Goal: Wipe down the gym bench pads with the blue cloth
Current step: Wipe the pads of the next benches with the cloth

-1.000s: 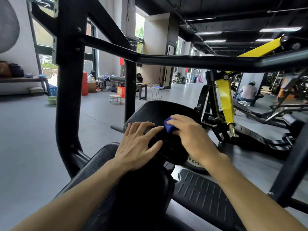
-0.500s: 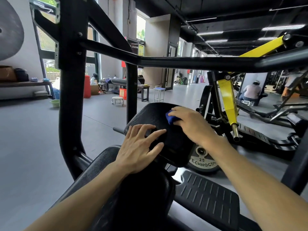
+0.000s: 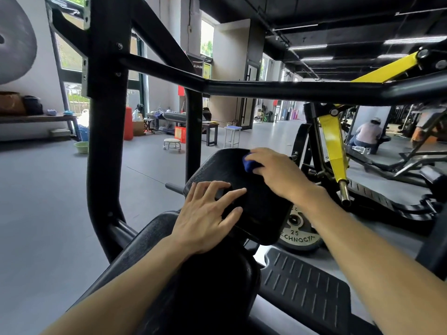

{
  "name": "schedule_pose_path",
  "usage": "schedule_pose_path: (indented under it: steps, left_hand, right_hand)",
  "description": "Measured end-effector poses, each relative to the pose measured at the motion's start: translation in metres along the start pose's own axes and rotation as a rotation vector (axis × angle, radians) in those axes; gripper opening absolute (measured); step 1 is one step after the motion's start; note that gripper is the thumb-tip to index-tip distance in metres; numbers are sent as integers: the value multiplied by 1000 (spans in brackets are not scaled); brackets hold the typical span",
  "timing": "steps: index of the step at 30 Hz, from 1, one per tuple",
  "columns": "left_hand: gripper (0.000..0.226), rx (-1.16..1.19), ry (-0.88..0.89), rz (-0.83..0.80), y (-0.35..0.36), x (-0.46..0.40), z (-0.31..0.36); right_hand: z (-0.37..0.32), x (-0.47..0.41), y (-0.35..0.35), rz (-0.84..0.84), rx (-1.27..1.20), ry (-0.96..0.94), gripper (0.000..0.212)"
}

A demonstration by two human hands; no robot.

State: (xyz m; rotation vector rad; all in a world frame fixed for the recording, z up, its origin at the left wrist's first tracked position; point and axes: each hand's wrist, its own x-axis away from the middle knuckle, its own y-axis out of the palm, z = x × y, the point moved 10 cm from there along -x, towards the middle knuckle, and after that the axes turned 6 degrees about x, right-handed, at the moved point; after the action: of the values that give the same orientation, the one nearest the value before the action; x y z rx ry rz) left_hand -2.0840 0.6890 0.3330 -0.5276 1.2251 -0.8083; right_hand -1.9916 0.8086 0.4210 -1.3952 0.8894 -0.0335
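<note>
Head view: we lean over a gym machine, our right hand [image 3: 278,175] curled round the blue cloth [image 3: 250,164] and pressing it to the far part of the upper pad [image 3: 256,206]. Only a corner of the cloth shows past the fingers; the rest is bunched under the palm, we think, though the hand hides it. Our left hand [image 3: 205,218] lies flat, fingers spread and holding nothing, on the near edge of the same pad, steadying it. Below our left wrist sits the lower pad [image 3: 150,240], not yet under the cloth. Right of our right forearm stand a weight plate [image 3: 298,234] and a ribbed footplate [image 3: 307,288].

Risks, as we judge them: the wadded cloth covers little, so strips of pad may go unwiped; a long stroke could carry our knuckles off the pad's far rim toward the yellow lever [image 3: 332,146] beyond them.
</note>
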Motion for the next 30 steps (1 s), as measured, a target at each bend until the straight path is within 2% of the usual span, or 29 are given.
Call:
schedule_pose_path:
  steps: [3, 6, 8, 11, 13, 15, 20, 23, 26, 30]
  left_hand:
    - [52, 9, -5, 6, 1, -1, 1]
    - [52, -4, -4, 20, -1, -2, 3]
    - [53, -1, -8, 12, -1, -2, 3]
    - [55, -29, 6, -4, -2, -4, 0]
    - [53, -56, 36, -17, -6, -12, -1]
    - [50, -69, 57, -14, -12, -20, -6]
    - [43, 10, 48, 20, -14, -14, -31]
    - [43, 22, 43, 44, -12, -8, -31]
    - [47, 39, 65, 0, -12, -7, -34]
    - [48, 85, 88, -22, -11, 1, -44]
  right_hand:
    - [25, 52, -24, 143, -31, 19, 34]
    - [30, 57, -16, 190, 107, 32, 36]
    - [13, 29, 0, 126, 222, -12, 38]
    - [-13, -24, 30, -40, 228, -76, 45]
    - [-14, -36, 36, -93, 198, -86, 45]
    - [-6, -21, 22, -78, 132, -79, 45]
    - [27, 31, -12, 100, 79, 13, 42]
    - [0, -20, 18, 2, 162, -63, 42]
    - [-38, -72, 52, -122, 174, -146, 42]
    - [-31, -48, 39, -81, 112, -145, 43]
